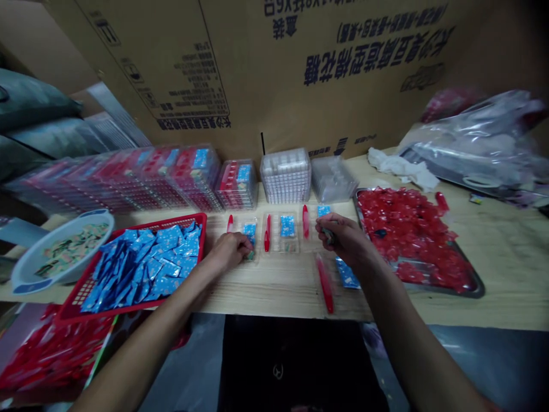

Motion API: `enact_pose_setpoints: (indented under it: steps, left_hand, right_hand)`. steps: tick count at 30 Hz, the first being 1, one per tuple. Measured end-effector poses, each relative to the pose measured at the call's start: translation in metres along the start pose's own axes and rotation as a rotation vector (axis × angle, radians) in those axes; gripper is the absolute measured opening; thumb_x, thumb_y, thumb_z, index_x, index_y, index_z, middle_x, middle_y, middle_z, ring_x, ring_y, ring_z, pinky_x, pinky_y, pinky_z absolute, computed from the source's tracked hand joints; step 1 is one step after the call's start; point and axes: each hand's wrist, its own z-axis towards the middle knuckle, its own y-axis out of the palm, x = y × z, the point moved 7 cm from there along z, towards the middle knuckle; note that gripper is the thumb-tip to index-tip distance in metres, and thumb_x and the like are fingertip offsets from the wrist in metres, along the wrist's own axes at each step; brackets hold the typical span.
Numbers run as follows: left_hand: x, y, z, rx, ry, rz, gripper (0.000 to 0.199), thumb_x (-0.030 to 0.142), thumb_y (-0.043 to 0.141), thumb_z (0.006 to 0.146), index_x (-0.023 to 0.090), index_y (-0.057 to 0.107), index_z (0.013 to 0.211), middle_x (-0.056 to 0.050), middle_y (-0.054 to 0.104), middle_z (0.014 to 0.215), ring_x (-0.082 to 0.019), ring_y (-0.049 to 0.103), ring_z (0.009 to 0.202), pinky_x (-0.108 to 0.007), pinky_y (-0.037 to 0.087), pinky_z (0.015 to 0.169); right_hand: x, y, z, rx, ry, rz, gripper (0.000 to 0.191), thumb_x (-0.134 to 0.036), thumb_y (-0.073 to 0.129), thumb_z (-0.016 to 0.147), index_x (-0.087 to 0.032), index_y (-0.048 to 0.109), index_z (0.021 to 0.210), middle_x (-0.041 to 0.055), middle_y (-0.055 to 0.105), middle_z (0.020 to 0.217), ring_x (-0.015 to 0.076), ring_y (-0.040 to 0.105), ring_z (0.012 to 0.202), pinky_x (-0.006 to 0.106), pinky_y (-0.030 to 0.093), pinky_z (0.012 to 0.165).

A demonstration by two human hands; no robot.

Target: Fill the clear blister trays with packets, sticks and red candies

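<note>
My left hand (229, 252) rests at a clear plastic blister tray (249, 243), its fingertips pinching a small greenish item (250, 256) over the tray's blue sachet. My right hand (343, 238) is raised near the table's middle, with a small grey-green item (329, 235) held in its fingertips. Just beyond it lies a blue sachet (323, 210) in another clear tray. Between my hands is a clear tray (278, 233) holding a red toothbrush-like item (267, 233) and a blue sachet (287, 226). A longer red item in clear wrap (325, 283) and a blue sachet (347, 273) lie below my right hand.
A red basket (141, 266) of blue sachets stands left, beside a white bowl (60, 252). On the right, a steel tray (429, 289) holds red sachets. Stacked clear trays (285, 176) line the back against a printed cardboard box (300, 68). Plastic bags lie back right.
</note>
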Motion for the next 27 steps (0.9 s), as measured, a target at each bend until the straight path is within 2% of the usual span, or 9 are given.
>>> enact_pose_setpoints:
  steps: [6,12,15,18,20,23,25,27]
  left_hand:
    - [0.006,-0.001,0.007,-0.012,-0.011,0.184,0.012,0.013,0.063,0.068,0.019,0.073,0.068,-0.003,0.07,0.071,-0.017,0.059,0.065,-0.025,0.036,0.061]
    - [0.005,0.001,0.0,-0.02,-0.026,0.172,0.019,0.008,0.06,0.065,0.02,0.075,0.07,-0.004,0.071,0.07,-0.019,0.061,0.067,-0.026,0.037,0.062]
    - [0.008,-0.007,-0.003,-0.015,-0.029,0.157,0.014,0.011,0.061,0.069,0.018,0.073,0.071,-0.003,0.068,0.066,-0.018,0.059,0.063,-0.026,0.036,0.061]
    - [0.024,-0.012,0.01,0.04,-0.01,0.113,0.012,0.021,0.062,0.077,0.018,0.073,0.075,-0.003,0.068,0.068,-0.018,0.059,0.065,-0.025,0.037,0.061]
    - [0.046,-0.003,0.027,0.076,0.068,0.108,0.014,0.023,0.062,0.08,0.018,0.075,0.08,-0.004,0.07,0.076,-0.018,0.06,0.07,-0.025,0.039,0.066]
    - [0.081,0.029,0.055,0.024,0.21,0.143,0.015,0.02,0.064,0.077,0.019,0.078,0.085,-0.007,0.07,0.085,-0.02,0.059,0.075,-0.027,0.04,0.071]
    - [0.091,0.048,0.069,-0.025,0.243,0.148,0.014,0.017,0.065,0.075,0.019,0.078,0.079,-0.008,0.069,0.083,-0.02,0.059,0.074,-0.028,0.04,0.071]
    - [0.092,0.056,0.079,-0.041,0.235,0.132,0.016,0.013,0.061,0.076,0.017,0.076,0.071,-0.008,0.068,0.078,-0.02,0.059,0.073,-0.028,0.04,0.07]
  right_hand:
    - [0.005,-0.005,-0.003,-0.021,0.022,0.028,0.039,-0.039,0.083,0.053,-0.018,0.057,0.074,-0.0018,0.056,0.066,0.008,0.047,0.052,0.018,0.028,0.039]
    - [0.006,-0.027,-0.007,0.019,0.022,0.069,0.037,-0.034,0.084,0.053,-0.019,0.056,0.072,-0.0016,0.056,0.066,0.0073,0.044,0.05,0.018,0.026,0.038]
    - [0.01,-0.035,-0.007,0.035,0.038,0.075,0.036,-0.033,0.083,0.052,-0.019,0.056,0.072,-0.002,0.056,0.065,0.0074,0.044,0.049,0.018,0.026,0.038]
    - [0.011,-0.033,-0.007,0.034,0.044,0.069,0.035,-0.034,0.081,0.052,-0.019,0.054,0.07,-0.0027,0.055,0.063,0.0077,0.045,0.049,0.018,0.028,0.038]
    - [0.011,-0.028,-0.008,0.026,0.045,0.072,0.036,-0.035,0.081,0.052,-0.019,0.054,0.07,-0.003,0.055,0.063,0.0074,0.045,0.049,0.018,0.027,0.038]
    - [0.008,-0.022,-0.011,0.013,0.048,0.073,0.037,-0.035,0.082,0.052,-0.019,0.055,0.071,-0.0036,0.055,0.063,0.0071,0.043,0.048,0.018,0.026,0.037]
    - [0.006,-0.023,-0.014,0.011,0.042,0.07,0.037,-0.036,0.082,0.053,-0.019,0.055,0.072,-0.0036,0.055,0.064,0.0069,0.044,0.049,0.018,0.026,0.038]
    - [0.004,-0.029,-0.016,0.016,0.037,0.066,0.037,-0.036,0.082,0.054,-0.019,0.054,0.072,-0.0034,0.055,0.064,0.0072,0.044,0.049,0.018,0.026,0.038]
